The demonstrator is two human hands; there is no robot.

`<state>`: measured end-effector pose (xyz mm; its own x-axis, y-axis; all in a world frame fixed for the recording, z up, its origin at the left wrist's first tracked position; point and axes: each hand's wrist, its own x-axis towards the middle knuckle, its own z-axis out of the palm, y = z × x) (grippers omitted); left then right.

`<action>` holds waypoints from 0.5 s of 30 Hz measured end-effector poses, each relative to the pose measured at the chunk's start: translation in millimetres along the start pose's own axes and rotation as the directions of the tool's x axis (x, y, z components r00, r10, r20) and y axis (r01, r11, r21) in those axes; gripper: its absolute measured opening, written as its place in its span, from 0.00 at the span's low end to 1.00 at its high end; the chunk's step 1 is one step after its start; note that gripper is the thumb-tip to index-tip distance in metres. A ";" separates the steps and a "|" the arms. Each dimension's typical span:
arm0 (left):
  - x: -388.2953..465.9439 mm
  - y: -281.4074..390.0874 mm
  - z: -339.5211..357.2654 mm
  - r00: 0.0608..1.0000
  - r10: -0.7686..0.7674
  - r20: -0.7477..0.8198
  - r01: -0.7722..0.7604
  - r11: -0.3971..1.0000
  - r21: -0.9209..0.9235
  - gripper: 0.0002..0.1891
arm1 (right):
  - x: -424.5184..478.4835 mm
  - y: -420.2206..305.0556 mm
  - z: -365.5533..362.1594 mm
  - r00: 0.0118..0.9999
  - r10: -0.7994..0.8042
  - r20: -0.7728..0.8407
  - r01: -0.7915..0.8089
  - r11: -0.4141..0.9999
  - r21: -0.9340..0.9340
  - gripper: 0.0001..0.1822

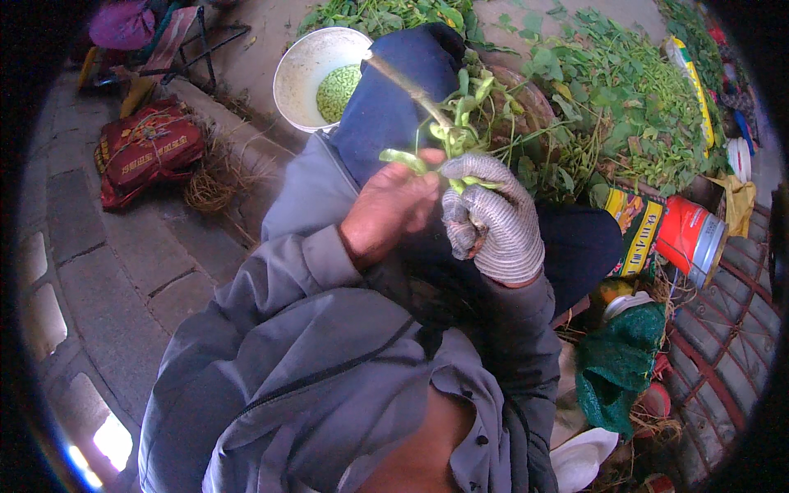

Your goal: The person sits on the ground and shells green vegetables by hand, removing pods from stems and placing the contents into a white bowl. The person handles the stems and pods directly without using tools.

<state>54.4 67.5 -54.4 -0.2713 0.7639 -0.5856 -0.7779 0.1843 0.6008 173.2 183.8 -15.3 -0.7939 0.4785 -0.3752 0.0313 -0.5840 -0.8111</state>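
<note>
In my bare left hand is a green bean pod, pinched between the fingers and pointing left. My right hand wears a grey striped knit glove, soiled at the fingertips. It grips a cut bean plant by its leafy, pod-bearing part. The plant's bare woody stem slants up and left over my dark-trousered knee. Both hands meet above my lap, fingertips nearly touching. Beyond the knee, a white bucket holds shelled green beans.
Heaped bean plants spread across the ground at upper right. A red-and-silver can and a green mesh sack lie to my right. Left are a tied red bundle and a folding stool on paving.
</note>
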 end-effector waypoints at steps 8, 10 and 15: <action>-2.7 4.6 -11.9 0.985 -0.116 0.129 0.127 0.989 -0.076 0.08 | 3.4 1.7 -5.8 0.996 -0.027 -0.087 0.010 0.980 -0.196 0.13; -2.8 9.7 -14.1 0.965 -0.157 0.212 0.197 0.962 -0.187 0.09 | 7.6 8.0 -6.0 0.979 -0.152 -0.133 0.104 0.943 -0.315 0.14; -1.9 7.4 -21.1 0.963 -0.169 0.212 0.226 0.933 -0.281 0.11 | -4.6 18.8 -12.7 0.941 -0.264 -0.212 0.080 0.781 -0.619 0.17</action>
<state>37.2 54.4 -60.2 -0.0096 0.8353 -0.5498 -0.9460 0.1706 0.2758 185.1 179.0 -34.5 -0.6266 0.7435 -0.2338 0.3367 -0.0124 -0.9415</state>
